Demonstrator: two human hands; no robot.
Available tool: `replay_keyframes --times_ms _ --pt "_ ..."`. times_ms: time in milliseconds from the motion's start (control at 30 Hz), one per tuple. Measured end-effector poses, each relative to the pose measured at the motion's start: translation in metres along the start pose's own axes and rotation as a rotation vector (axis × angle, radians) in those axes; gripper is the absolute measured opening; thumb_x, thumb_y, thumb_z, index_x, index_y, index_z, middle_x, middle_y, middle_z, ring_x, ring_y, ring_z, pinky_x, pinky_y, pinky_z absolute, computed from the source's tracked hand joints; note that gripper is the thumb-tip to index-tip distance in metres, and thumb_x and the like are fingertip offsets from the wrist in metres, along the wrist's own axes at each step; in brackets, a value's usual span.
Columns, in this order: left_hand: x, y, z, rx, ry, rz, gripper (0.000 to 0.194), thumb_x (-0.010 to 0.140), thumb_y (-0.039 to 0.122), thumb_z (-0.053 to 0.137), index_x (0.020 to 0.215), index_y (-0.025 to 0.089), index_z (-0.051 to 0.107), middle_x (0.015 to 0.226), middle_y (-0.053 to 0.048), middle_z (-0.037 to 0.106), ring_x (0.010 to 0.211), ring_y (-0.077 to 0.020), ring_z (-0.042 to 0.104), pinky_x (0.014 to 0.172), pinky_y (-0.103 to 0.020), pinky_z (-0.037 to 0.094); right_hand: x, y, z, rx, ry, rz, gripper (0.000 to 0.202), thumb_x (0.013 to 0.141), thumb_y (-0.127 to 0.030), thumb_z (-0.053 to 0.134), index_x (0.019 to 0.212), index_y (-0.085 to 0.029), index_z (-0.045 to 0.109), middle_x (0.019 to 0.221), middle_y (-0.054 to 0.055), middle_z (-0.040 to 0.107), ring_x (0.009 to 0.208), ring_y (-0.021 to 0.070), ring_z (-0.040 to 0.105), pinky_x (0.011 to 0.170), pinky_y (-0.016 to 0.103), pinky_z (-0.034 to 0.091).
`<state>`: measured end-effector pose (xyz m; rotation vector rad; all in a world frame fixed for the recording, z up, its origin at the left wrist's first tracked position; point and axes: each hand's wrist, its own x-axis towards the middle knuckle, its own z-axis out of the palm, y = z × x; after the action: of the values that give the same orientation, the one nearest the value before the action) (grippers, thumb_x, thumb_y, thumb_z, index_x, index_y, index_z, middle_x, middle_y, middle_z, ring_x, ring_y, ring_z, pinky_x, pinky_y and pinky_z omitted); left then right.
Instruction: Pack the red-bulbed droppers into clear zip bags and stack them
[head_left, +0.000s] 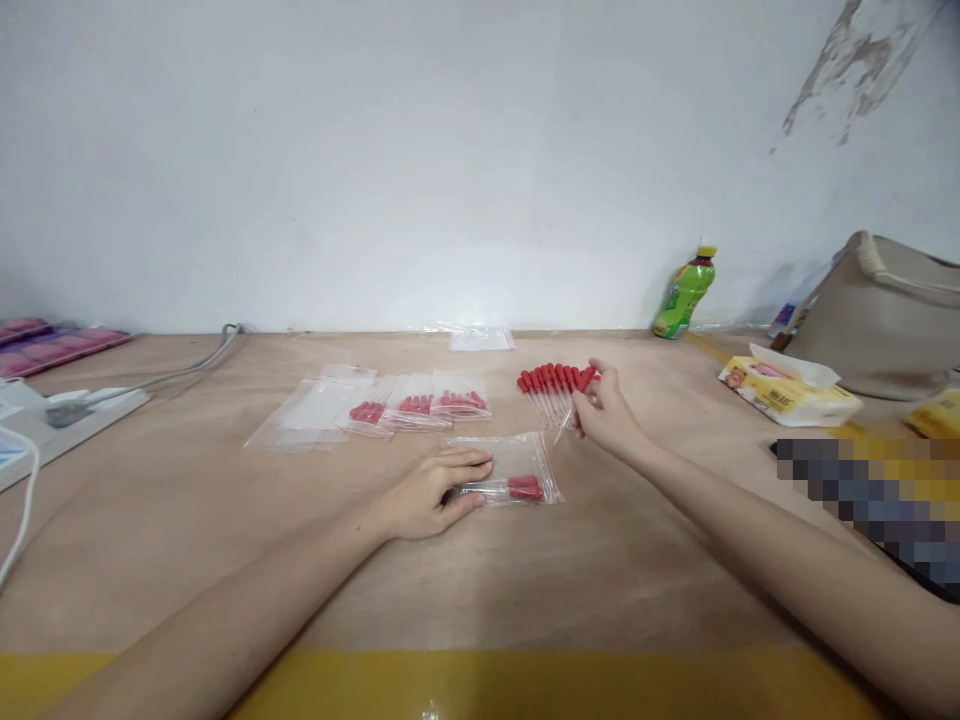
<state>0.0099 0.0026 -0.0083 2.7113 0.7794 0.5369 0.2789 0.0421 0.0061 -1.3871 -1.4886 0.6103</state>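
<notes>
A clear zip bag (517, 458) lies flat at the middle of the table, with red-capped clear tubes (525, 487) inside. My left hand (439, 490) rests on its left part, fingers apart. Further back on the right is a fanned row of red-topped droppers or tubes (555, 378). My right hand (604, 410) is at the row's right end, its fingers pinched on one red-topped tube (564, 422) whose thin clear end points down and left. Left of centre lie several filled bags (416, 403) with red tops showing, beside flat transparent bags (307, 412).
Another flat bag (480, 340) lies by the wall. A green bottle (686, 292), a yellow tissue pack (787, 390), a beige bag (885, 310) and a pixelated dark object (870, 510) are on the right. A white power strip (97, 420) and pink-purple packs (64, 348) are left.
</notes>
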Motion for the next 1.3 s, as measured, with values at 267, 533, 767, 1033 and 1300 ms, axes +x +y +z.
replay_keyframes --times_ms 267,533,767,1033,1300 --pt "-0.001 0.003 -0.001 0.027 0.008 -0.017 0.047 0.086 0.031 0.048 0.131 0.021 0.040 0.135 -0.007 0.040 0.125 -0.0220 0.036 0.103 -0.041 0.031 -0.046 0.015 0.017 0.598 -0.026 0.277 0.032 0.072 -0.028 0.053 0.093 -0.024 0.030 0.072 -0.004 0.053 0.061 0.0125 0.063 0.067 0.032 0.053" --pt "-0.001 0.004 -0.003 0.066 0.002 -0.043 0.052 0.087 0.036 0.048 0.135 0.024 0.032 0.135 -0.007 0.040 0.125 -0.0244 0.035 0.105 -0.047 0.024 -0.049 0.016 -0.006 0.079 -0.364 -0.092 0.018 0.072 -0.033 0.059 0.082 -0.018 0.059 0.085 0.005 0.062 0.077 0.0155 0.058 0.073 0.034 0.047" --pt "-0.001 0.003 -0.002 0.066 -0.008 -0.027 0.053 0.087 0.036 0.047 0.136 0.024 0.029 0.134 -0.008 0.041 0.123 -0.0239 0.038 0.102 -0.044 0.031 -0.044 0.017 0.004 -0.088 -0.368 -0.318 0.011 0.071 -0.029 0.062 0.074 -0.019 0.066 0.086 0.005 0.062 0.083 0.0167 0.056 0.082 0.035 0.041" --pt "0.000 0.002 -0.002 0.081 -0.026 -0.031 0.050 0.087 0.037 0.047 0.134 0.024 0.035 0.136 -0.007 0.039 0.125 -0.0246 0.035 0.104 -0.045 0.028 -0.046 0.019 0.011 -0.183 -0.346 -0.385 0.017 0.076 -0.030 0.054 0.074 -0.020 0.067 0.090 0.005 0.061 0.085 0.0162 0.055 0.080 0.031 0.041" --pt "0.001 0.000 -0.001 0.108 -0.049 -0.029 0.047 0.088 0.038 0.045 0.133 0.024 0.037 0.137 -0.006 0.037 0.127 -0.0236 0.033 0.105 -0.045 0.026 0.004 0.005 0.005 -0.580 -0.062 -0.284 0.016 0.074 -0.029 0.053 0.070 -0.020 0.065 0.075 0.003 0.062 0.075 0.0167 0.053 0.070 0.029 0.038"
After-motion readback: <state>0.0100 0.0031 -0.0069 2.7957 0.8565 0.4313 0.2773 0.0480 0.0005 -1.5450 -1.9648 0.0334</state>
